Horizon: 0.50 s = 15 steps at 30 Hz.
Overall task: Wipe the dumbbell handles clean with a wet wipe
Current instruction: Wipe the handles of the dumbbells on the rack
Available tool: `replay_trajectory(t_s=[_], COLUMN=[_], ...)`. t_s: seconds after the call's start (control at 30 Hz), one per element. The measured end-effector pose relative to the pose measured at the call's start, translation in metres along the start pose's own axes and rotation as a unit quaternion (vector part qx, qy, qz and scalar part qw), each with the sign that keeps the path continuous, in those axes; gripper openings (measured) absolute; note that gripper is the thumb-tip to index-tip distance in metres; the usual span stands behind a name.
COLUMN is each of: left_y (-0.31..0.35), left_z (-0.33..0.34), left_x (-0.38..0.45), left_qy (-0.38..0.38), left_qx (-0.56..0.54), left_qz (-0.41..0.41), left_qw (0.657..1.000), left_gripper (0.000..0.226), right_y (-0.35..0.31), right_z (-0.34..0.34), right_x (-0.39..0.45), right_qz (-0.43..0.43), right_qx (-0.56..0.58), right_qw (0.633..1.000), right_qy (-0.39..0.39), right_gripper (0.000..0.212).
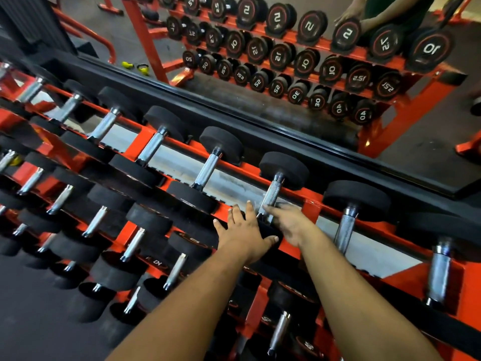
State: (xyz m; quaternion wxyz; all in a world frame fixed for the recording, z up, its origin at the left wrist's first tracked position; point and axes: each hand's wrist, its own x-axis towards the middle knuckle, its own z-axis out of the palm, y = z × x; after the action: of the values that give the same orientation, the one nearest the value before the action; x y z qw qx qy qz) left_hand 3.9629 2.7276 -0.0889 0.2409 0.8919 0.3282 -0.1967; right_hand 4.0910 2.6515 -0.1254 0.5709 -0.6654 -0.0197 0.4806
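Note:
A black dumbbell lies on the top row of the orange rack [235,166]. Its knurled steel handle [273,190] runs from the far head [283,168] down to the near head [268,231]. My left hand [243,230] rests flat on the near head, fingers straight and spread, thumb out to the right. My right hand [291,222] is motion-blurred; its extended fingers touch the lower end of the handle. No wet wipe shows in either hand.
Neighbouring dumbbells flank it closely, with handles on the left [208,168] and on the right [345,230]. Lower rows of dumbbells fill the rack below my arms. A wall mirror [260,115] behind the rack reflects the rack and my hands.

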Motion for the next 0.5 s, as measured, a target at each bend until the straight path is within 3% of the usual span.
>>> replay_trajectory(t_s=[0.13, 0.27, 0.3, 0.37, 0.4, 0.43, 0.5], left_y=[-0.002, -0.002, -0.002, -0.002, -0.002, -0.002, -0.003], left_z=[0.001, 0.002, 0.003, 0.002, 0.002, 0.002, 0.003], left_x=[0.002, 0.002, 0.001, 0.0, 0.0, 0.0, 0.0], left_qy=[0.0, 0.0, 0.004, 0.012, 0.015, 0.016, 0.015], left_qx=[-0.018, -0.022, -0.025, -0.036, -0.04, -0.04, -0.035], left_qz=[0.003, 0.008, 0.009, 0.012, 0.013, 0.014, 0.017], left_qw=[1.0, 1.0, 1.0, 0.999, 0.999, 0.999, 0.999], left_gripper=[0.113, 0.114, 0.114, 0.115, 0.115, 0.115, 0.114], right_y=[0.014, 0.005, -0.007, -0.031, -0.039, -0.044, -0.039], right_z=[-0.002, -0.012, -0.012, -0.013, -0.012, -0.012, -0.013], right_x=[-0.001, -0.013, -0.019, -0.02, -0.015, -0.009, 0.006], right_qz=[-0.083, -0.168, -0.232, -0.372, -0.426, -0.444, -0.391], right_qx=[-0.197, -0.225, -0.284, -0.435, -0.493, -0.567, -0.731], right_qw=[0.971, 0.954, 0.922, 0.797, 0.734, 0.677, 0.558], right_qy=[0.107, 0.103, 0.122, 0.195, 0.192, 0.15, 0.04], right_gripper=[0.011, 0.018, 0.023, 0.032, 0.036, 0.041, 0.053])
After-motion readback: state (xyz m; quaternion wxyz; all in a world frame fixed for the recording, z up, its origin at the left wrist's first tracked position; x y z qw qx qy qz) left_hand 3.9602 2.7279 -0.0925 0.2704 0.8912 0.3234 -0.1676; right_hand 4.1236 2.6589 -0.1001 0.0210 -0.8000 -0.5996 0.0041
